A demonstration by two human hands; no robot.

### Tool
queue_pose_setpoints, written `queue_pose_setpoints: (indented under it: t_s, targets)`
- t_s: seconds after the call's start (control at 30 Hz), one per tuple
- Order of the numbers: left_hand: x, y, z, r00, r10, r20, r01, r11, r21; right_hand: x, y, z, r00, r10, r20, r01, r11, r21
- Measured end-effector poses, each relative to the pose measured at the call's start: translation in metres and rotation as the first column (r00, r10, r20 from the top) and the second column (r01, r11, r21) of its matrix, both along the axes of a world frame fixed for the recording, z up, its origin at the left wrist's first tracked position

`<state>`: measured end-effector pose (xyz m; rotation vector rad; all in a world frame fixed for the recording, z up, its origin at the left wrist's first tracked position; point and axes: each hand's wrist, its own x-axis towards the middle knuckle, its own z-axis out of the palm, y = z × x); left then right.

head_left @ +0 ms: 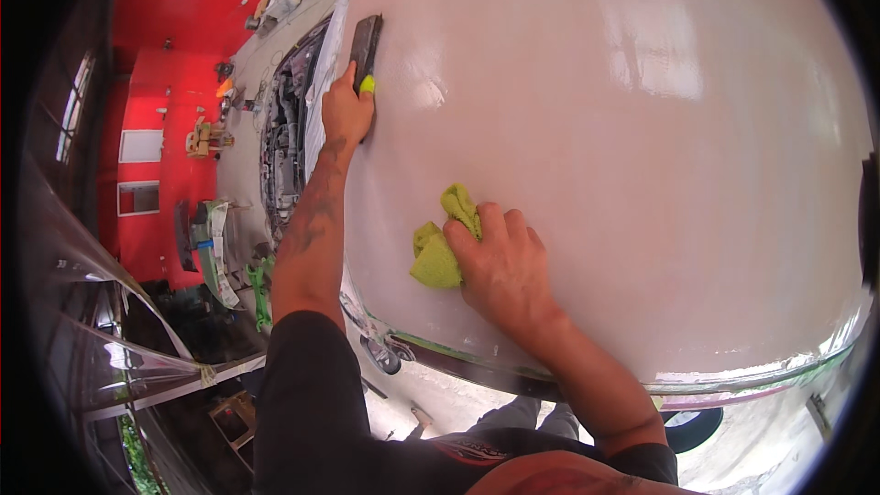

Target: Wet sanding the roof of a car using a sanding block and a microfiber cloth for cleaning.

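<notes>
A large, pale pinkish-grey vehicle panel (587, 165) with a wet sheen spreads under both hands. My left hand (347, 110) reaches to its far left edge, gripping a long dark sanding block (366, 44) laid on the surface. Something bright yellow (368, 84) covers the tip of that thumb. Nearer to me, my right hand (504, 261) is closed on a crumpled yellow-green cloth (436, 261), which rests against the panel. Part of the cloth is hidden in the palm.
White sheeting (318, 115) runs along the panel's left edge. Beyond it lies an exposed engine bay (286, 119). Green masking (431, 341) borders the near edge. Farther left are a red wall (174, 27), loose parts on the floor and hanging clear plastic (110, 266).
</notes>
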<state>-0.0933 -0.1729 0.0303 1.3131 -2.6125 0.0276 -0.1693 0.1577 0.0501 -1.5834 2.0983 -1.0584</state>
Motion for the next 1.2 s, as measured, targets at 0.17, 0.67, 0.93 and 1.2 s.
queue_pose_setpoints:
  t_s: [0.17, 0.67, 0.93, 1.2]
  targets:
    - [0.071, 0.091, -0.02, 0.946, -0.318, -0.057, 0.313, 0.946, -0.085, -0.004, 0.002, 0.002, 1.0, 0.007, 0.007, -0.008, 1.0, 0.029]
    - [0.076, 0.085, -0.017, 0.959, -0.278, -0.055, 0.275, 0.96, -0.053, -0.003, 0.003, 0.004, 1.0, 0.012, 0.026, -0.013, 0.999, 0.049]
    - [0.005, -0.045, 0.016, 0.992, 0.122, -0.013, -0.121, 0.989, 0.08, 0.006, 0.001, 0.004, 1.0, -0.013, -0.008, 0.013, 1.0, 0.005]
    - [0.066, 0.046, -0.014, 0.976, -0.206, -0.068, 0.206, 0.979, -0.01, -0.004, 0.005, 0.005, 1.0, -0.003, 0.006, 0.003, 0.999, 0.036]
